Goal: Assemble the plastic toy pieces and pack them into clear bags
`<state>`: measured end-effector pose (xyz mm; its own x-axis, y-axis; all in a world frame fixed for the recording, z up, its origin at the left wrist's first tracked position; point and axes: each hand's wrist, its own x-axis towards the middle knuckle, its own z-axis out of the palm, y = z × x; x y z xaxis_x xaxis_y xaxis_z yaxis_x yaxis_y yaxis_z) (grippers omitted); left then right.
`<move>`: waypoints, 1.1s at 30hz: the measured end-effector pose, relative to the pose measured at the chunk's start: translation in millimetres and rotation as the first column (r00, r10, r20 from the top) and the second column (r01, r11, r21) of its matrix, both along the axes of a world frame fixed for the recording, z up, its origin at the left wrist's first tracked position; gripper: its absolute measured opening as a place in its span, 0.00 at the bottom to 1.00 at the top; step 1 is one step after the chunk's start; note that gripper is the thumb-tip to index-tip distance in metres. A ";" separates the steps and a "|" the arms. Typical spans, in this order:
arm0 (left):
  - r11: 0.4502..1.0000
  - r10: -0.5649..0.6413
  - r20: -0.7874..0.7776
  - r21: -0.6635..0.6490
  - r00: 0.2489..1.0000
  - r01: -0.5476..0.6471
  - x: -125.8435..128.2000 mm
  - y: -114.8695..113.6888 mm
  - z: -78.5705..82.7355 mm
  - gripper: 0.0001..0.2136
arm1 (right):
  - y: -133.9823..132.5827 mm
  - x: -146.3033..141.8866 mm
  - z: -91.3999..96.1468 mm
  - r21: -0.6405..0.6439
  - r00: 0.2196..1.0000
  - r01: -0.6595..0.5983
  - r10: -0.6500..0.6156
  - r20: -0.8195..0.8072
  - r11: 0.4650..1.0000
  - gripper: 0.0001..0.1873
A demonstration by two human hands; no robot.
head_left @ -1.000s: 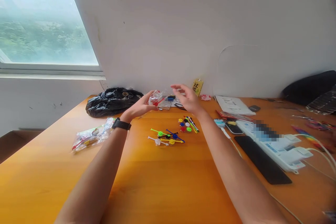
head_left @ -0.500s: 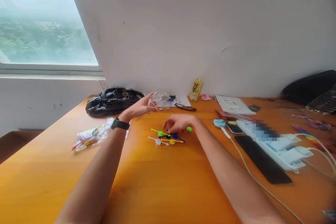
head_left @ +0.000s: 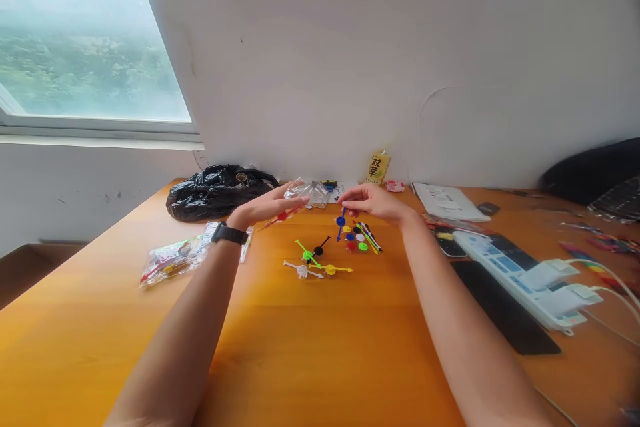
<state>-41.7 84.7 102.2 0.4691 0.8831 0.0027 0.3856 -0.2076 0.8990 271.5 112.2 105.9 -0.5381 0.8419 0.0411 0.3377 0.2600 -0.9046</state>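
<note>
My right hand (head_left: 374,203) pinches a blue arrow spinner (head_left: 341,221), which hangs point down above the table. My left hand (head_left: 270,205) is closed on a clear plastic bag (head_left: 316,193). Under its fingers a red arrow spinner (head_left: 283,216) shows; whether it is inside the bag I cannot tell. Between my hands, on the table, lie a green arrow spinner (head_left: 307,255), a black one (head_left: 319,251), a white one (head_left: 302,271) and a yellow one (head_left: 330,270). Beneath my right hand are several coloured round discs (head_left: 363,247) and a bundle of thin coloured arrows (head_left: 370,237).
Left of my wrist lies a filled clear packet (head_left: 173,260), with a black plastic bag (head_left: 215,192) behind it. A yellow drink bottle (head_left: 377,167) stands by the wall. A white power strip (head_left: 520,280) and a black pad (head_left: 503,307) lie at the right.
My right hand has lifted the blue arrow spinner off the group and moved it up and away. The discs and thin arrows it covered now show. My left hand stays nearly in place.
</note>
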 end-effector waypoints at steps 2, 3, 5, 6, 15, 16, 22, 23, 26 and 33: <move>0.999 -0.014 -0.012 -0.031 1.000 0.013 0.7 -0.1 -0.7 0.39 | -0.5 5.2 4.6 0.006 0.998 0.040 -0.040 -0.057 0.999 0.23; 0.999 -0.011 -0.017 -0.044 1.000 0.010 1.0 -0.9 -0.1 0.40 | -0.3 6.8 6.6 0.019 0.992 0.072 -0.070 -0.102 0.997 0.23; 0.998 -0.005 -0.028 -0.063 1.000 0.003 1.6 -3.6 2.8 0.41 | 1.3 7.6 10.0 0.069 0.950 0.201 -0.178 -0.256 0.977 0.22; 0.998 -0.004 -0.034 -0.066 0.999 0.002 1.7 -5.3 4.8 0.41 | 2.4 6.7 11.6 0.093 0.902 0.295 -0.245 -0.355 0.951 0.22; 0.997 -0.050 0.093 -0.047 0.994 0.055 6.5 -8.0 9.4 0.35 | -10.5 -29.9 23.4 0.162 0.837 0.344 -0.224 -0.500 0.925 0.19; 0.996 -0.064 0.116 -0.048 0.991 0.070 7.1 -6.9 8.5 0.33 | -14.7 -35.5 23.5 0.166 0.877 0.290 -0.192 -0.441 0.943 0.19; 0.982 -0.159 0.186 -0.070 0.970 0.175 7.4 -2.9 4.4 0.25 | -30.5 -55.0 23.6 0.158 0.973 0.073 -0.036 -0.226 0.985 0.19; 0.981 -0.161 0.210 -0.072 0.965 0.179 7.1 -2.7 4.2 0.25 | -29.7 -54.7 24.2 0.171 0.964 0.107 -0.060 -0.258 0.979 0.19; 0.977 -0.173 0.310 -0.062 0.935 0.202 6.1 -2.7 7.3 0.28 | -20.8 -48.1 24.0 0.204 0.905 0.268 -0.173 -0.388 0.942 0.18; 0.982 -0.182 0.495 0.044 0.849 0.185 2.7 -10.3 27.9 0.31 | 6.5 -32.8 -12.0 0.197 0.987 0.161 -0.159 -0.029 0.967 0.11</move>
